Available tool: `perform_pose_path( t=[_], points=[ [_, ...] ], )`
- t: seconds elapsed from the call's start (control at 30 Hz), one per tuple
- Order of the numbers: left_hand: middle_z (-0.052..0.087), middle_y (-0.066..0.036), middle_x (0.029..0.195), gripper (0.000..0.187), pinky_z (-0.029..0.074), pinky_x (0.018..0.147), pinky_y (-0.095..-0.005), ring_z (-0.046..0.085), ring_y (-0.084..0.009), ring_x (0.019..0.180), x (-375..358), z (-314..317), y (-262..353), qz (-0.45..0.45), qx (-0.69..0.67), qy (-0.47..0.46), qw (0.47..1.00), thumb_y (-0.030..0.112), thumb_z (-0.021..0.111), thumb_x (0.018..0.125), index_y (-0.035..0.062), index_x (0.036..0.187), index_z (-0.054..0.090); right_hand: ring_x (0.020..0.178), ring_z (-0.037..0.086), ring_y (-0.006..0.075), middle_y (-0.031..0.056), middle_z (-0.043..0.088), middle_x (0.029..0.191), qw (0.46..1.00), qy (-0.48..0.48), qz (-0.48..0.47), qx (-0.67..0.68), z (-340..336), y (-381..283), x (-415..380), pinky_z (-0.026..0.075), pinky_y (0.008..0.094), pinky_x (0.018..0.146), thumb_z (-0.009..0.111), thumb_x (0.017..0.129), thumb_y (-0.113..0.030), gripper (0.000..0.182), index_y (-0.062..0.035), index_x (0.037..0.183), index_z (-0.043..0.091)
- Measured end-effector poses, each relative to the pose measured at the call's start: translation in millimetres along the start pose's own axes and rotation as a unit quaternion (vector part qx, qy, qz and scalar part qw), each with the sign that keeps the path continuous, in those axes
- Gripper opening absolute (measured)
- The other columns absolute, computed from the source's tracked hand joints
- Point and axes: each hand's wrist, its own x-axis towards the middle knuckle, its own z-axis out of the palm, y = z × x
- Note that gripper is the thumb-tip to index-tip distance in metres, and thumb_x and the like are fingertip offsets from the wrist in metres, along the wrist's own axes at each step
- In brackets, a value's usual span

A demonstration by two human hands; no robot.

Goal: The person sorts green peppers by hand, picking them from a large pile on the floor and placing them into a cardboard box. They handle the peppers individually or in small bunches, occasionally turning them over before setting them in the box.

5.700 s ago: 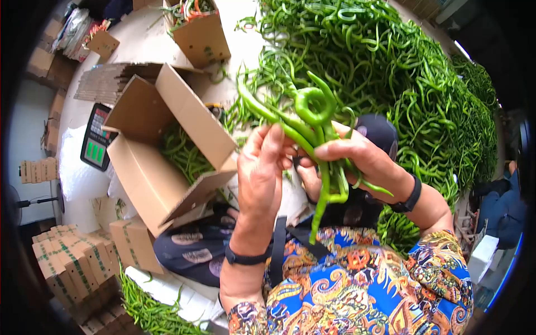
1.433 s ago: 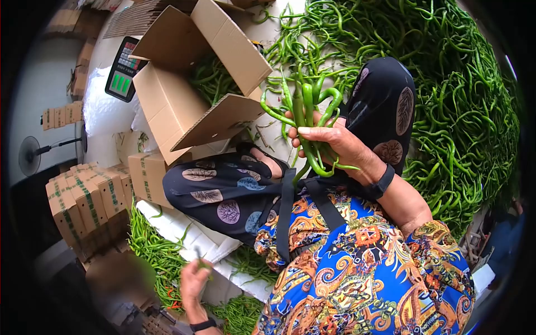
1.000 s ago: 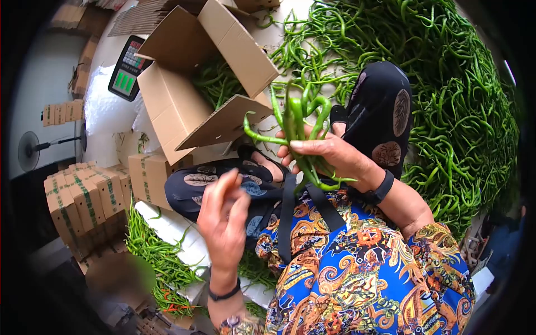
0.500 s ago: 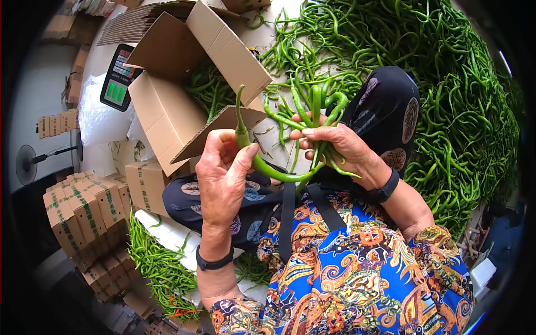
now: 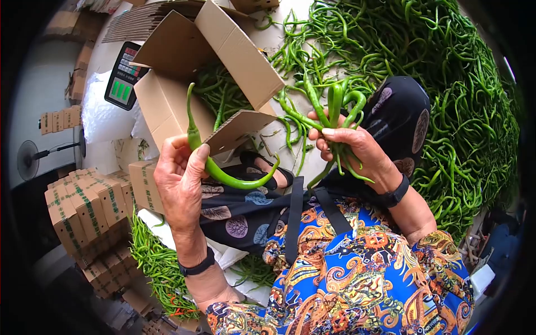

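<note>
My left hand point(image 5: 180, 183) grips one long curved green pepper point(image 5: 231, 178), its stem end pointing up over the open cardboard box point(image 5: 167, 111). My right hand point(image 5: 350, 148) is closed around a bunch of green peppers point(image 5: 334, 106), stems down, tips fanning upward. The two hands are apart, with the single pepper held left of the bunch. The box in front of my knees holds more green peppers point(image 5: 223, 92).
A huge heap of green peppers point(image 5: 446, 100) fills the right and top. A digital scale point(image 5: 124, 75) lies left of the box. Stacks of packed cartons point(image 5: 78, 212) stand at left, with more peppers point(image 5: 156, 262) on the floor beside my left arm.
My left hand reached down to the left, came back up and pulled one long pepper out of the bunch, carrying it left toward the box. My right hand keeps holding the bunch.
</note>
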Motion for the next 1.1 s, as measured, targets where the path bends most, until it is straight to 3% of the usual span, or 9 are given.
perform_pose_path(
  t=[0.23,0.37,0.47,0.57,0.67,0.8,0.87,0.97,1.1],
  points=[
    [0.060,0.001,0.076,0.017,0.042,0.057,-0.0191,0.052,-0.0044,0.065,22.7,-16.1,3.6,0.020,0.021,0.036,0.999,0.016,0.066,0.091,0.0022,0.099,0.061,0.076,0.058,0.0083,0.0080,0.061,0.102,0.998,-0.027,0.044,-0.038,2.2,5.1,-0.8,0.045,0.0217,0.060,0.061,0.089,-0.012,0.050,-0.0033,0.136,0.043],
    [0.063,-0.003,0.091,0.029,0.043,0.065,-0.0195,0.055,-0.0067,0.073,57.0,-38.0,-18.5,0.017,0.063,0.036,0.997,0.020,0.065,0.092,0.0012,0.113,0.060,0.075,0.057,0.0084,0.0069,0.061,0.101,0.994,-0.029,0.063,-0.080,8.8,4.2,-1.4,0.044,0.0213,0.059,0.062,0.090,-0.016,0.049,-0.0036,0.133,0.044],
    [0.061,-0.009,0.104,0.039,0.048,0.065,-0.0257,0.059,-0.0129,0.083,61.7,-24.3,-30.6,0.207,0.337,0.127,0.910,0.022,0.067,0.090,0.0002,0.121,0.057,0.074,0.056,0.0085,0.0039,0.060,0.097,0.986,-0.003,0.069,-0.154,13.2,9.5,0.0,0.044,0.0213,0.058,0.066,0.089,-0.026,0.048,-0.0063,0.129,0.048],
    [0.058,-0.013,0.111,0.045,0.051,0.079,-0.0307,0.059,-0.0175,0.095,32.2,19.2,11.6,0.072,0.102,0.011,0.992,0.021,0.066,0.090,0.0006,0.128,0.053,0.069,0.056,0.0083,0.0016,0.060,0.092,0.975,-0.004,0.061,-0.213,15.7,15.2,1.6,0.043,0.0191,0.055,0.067,0.090,-0.023,0.047,-0.0073,0.130,0.048],
    [0.063,-0.013,0.103,0.046,0.053,0.072,-0.0280,0.062,-0.0155,0.088,15.4,58.0,23.6,-0.003,-0.052,-0.168,0.984,0.015,0.069,0.087,-0.0013,0.127,0.053,0.070,0.056,0.0078,0.0008,0.059,0.092,0.958,-0.029,0.024,-0.285,27.1,15.7,4.7,0.043,0.0202,0.056,0.067,0.090,-0.026,0.048,-0.0068,0.130,0.047],
    [0.068,-0.010,0.089,0.034,0.052,0.066,-0.0239,0.064,-0.0108,0.078,16.1,84.3,9.5,-0.027,0.011,-0.193,0.981,0.009,0.067,0.087,-0.0045,0.117,0.058,0.079,0.054,0.0068,0.0005,0.057,0.090,0.934,-0.081,-0.038,-0.346,30.3,20.4,9.7,0.046,0.0244,0.069,0.062,0.094,-0.029,0.049,-0.0067,0.133,0.044],
    [0.067,-0.005,0.089,0.027,0.045,0.057,-0.0181,0.060,-0.0057,0.075,15.8,80.3,7.9,-0.033,-0.052,-0.174,0.983,0.014,0.062,0.092,-0.0005,0.114,0.061,0.081,0.057,0.0070,0.0012,0.060,0.093,0.948,-0.060,-0.014,-0.313,32.6,11.5,5.1,0.048,0.0223,0.065,0.057,0.096,-0.035,0.047,-0.0074,0.132,0.046],
    [0.066,-0.006,0.087,0.024,0.048,0.059,-0.0185,0.062,-0.0072,0.077,12.6,69.9,9.7,-0.038,-0.071,-0.108,0.991,0.009,0.060,0.092,-0.0023,0.114,0.060,0.081,0.060,0.0079,0.0018,0.061,0.096,0.970,-0.032,0.009,-0.240,33.3,0.0,2.8,0.049,0.0214,0.059,0.049,0.098,-0.038,0.046,-0.0063,0.131,0.046],
    [0.066,-0.006,0.089,0.026,0.052,0.063,-0.0195,0.062,-0.0074,0.077,10.9,55.8,11.4,-0.020,-0.117,-0.005,0.993,0.010,0.058,0.094,-0.0015,0.118,0.058,0.069,0.058,0.0081,0.0105,0.065,0.095,0.993,0.050,0.016,-0.107,2.7,7.3,11.0,0.043,0.0172,0.047,0.052,0.096,-0.026,0.037,-0.0035,0.125,0.048]
  ],
)
